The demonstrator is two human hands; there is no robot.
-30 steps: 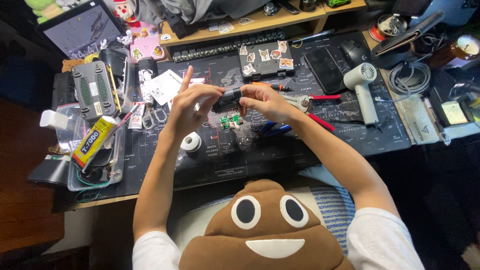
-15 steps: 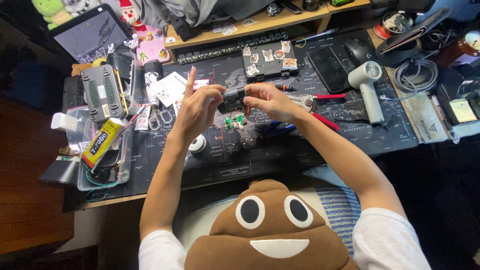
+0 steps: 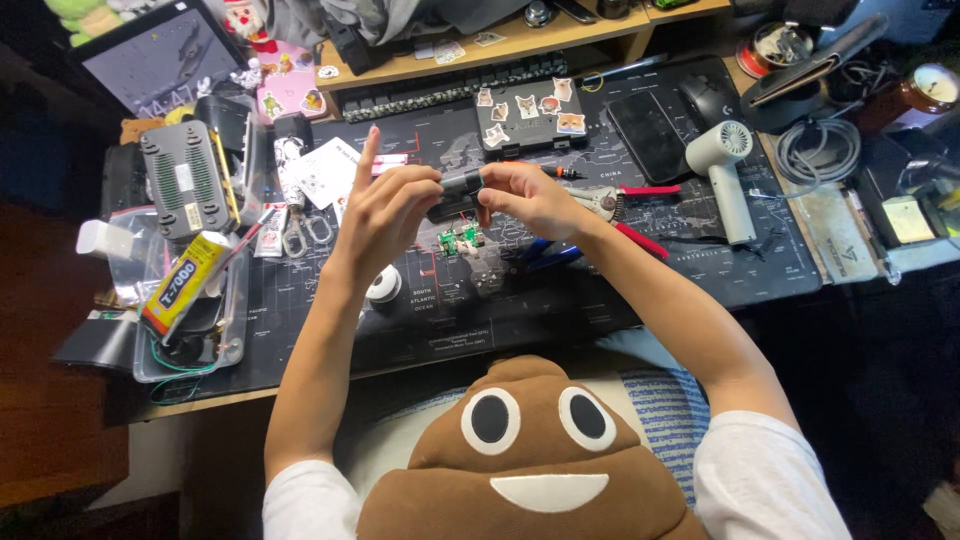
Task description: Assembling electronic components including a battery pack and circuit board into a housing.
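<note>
Both my hands are raised over the black desk mat [image 3: 640, 290] and hold one small dark cylindrical part [image 3: 458, 186] between them. My left hand [image 3: 385, 215] grips its left end with the index finger pointing up. My right hand [image 3: 525, 197] pinches its right end. Just below the hands, a small green circuit board [image 3: 458, 240] lies on the mat, with a clear plastic piece [image 3: 487, 272] beside it. A white tape roll [image 3: 382, 288] sits near my left wrist.
Red-handled pliers [image 3: 625, 200] and a blue-handled tool [image 3: 545, 255] lie right of my hands. A white hair dryer [image 3: 725, 175], a phone [image 3: 648, 122], a stickered black case [image 3: 528, 110], a glue tube [image 3: 182, 285] in a tray and a brown plush cushion [image 3: 530, 460] surround the work spot.
The hands stay together on the dark part. The view has shifted slightly, and my left index finger now points straighter up.
</note>
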